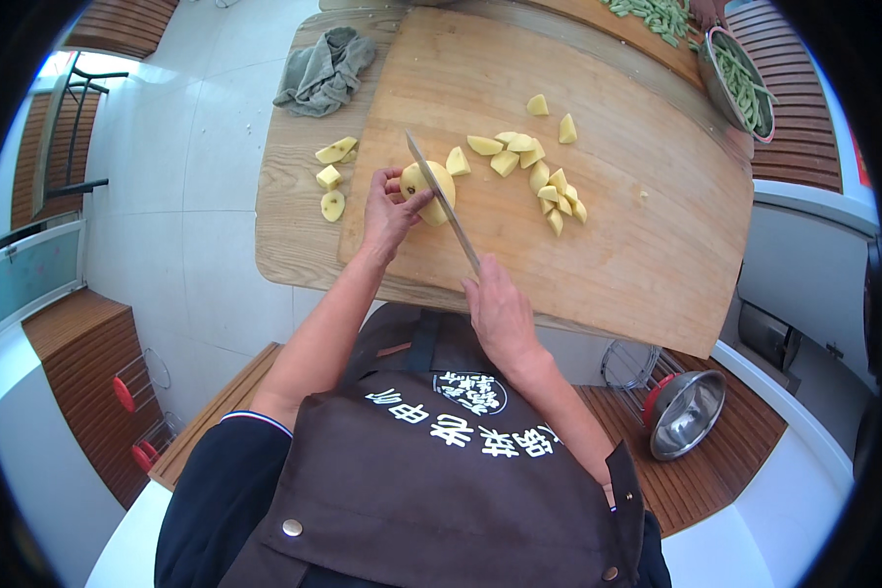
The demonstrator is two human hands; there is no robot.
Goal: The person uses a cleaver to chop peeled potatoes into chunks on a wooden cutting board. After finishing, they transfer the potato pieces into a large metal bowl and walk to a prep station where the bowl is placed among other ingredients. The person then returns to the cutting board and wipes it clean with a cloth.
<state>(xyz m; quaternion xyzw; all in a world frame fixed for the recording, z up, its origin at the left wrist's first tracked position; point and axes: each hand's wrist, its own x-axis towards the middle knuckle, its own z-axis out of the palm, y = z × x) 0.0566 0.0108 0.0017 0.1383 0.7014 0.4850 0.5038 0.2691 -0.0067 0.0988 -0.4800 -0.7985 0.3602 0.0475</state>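
Observation:
My left hand grips a peeled potato near the left edge of a large wooden cutting board. In my right hand is the handle of a kitchen knife, its blade lying across the potato beside my left thumb. One potato chunk sits just right of the potato. Farther right on the board are several more potato chunks, loosely grouped. Several potato pieces with dark spots lie on the wooden table left of the board.
A crumpled grey cloth lies at the table's back left. At the back right, another person's hand is by cut green beans and a metal bowl of beans. An empty metal bowl rests on a stool below right.

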